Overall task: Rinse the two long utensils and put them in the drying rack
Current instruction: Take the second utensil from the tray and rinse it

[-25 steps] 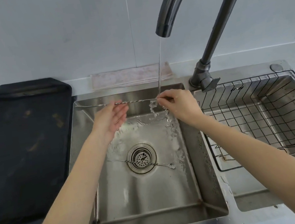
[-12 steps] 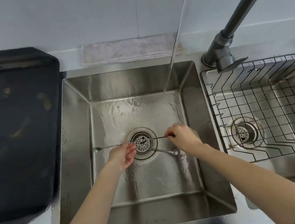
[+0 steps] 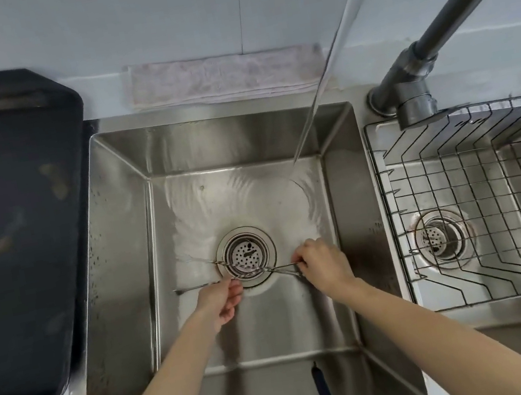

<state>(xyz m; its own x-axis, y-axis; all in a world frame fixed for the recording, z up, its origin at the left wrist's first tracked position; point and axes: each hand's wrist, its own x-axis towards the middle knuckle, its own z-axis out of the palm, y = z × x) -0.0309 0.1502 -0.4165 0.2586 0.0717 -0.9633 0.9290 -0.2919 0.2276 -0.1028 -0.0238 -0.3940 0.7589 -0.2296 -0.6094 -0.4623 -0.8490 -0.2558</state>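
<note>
Two thin metal long utensils cross over the drain [image 3: 245, 252] on the bottom of the left sink basin [image 3: 130, 255]. The straight utensil [image 3: 195, 288] lies nearly level, and my left hand [image 3: 223, 299] pinches it just left of the drain. The twisted-stem utensil [image 3: 209, 262] runs diagonally from upper left down to my right hand [image 3: 325, 266]. That hand's fingers close where the right ends of both utensils meet. The wire drying rack [image 3: 455, 163] sits in the right basin with nothing in it.
Water runs from the dark tap [image 3: 415, 93] and hits the basin floor at back right [image 3: 295, 163], away from my hands. A black tray [image 3: 13, 223] lies on the left counter. A folded cloth [image 3: 224, 78] lies behind the sink. A dark cord [image 3: 322, 388] hangs at the front edge.
Both hands came down from under the water stream to the basin floor by the drain, carrying the utensil they held. It now crosses the one that lay there.
</note>
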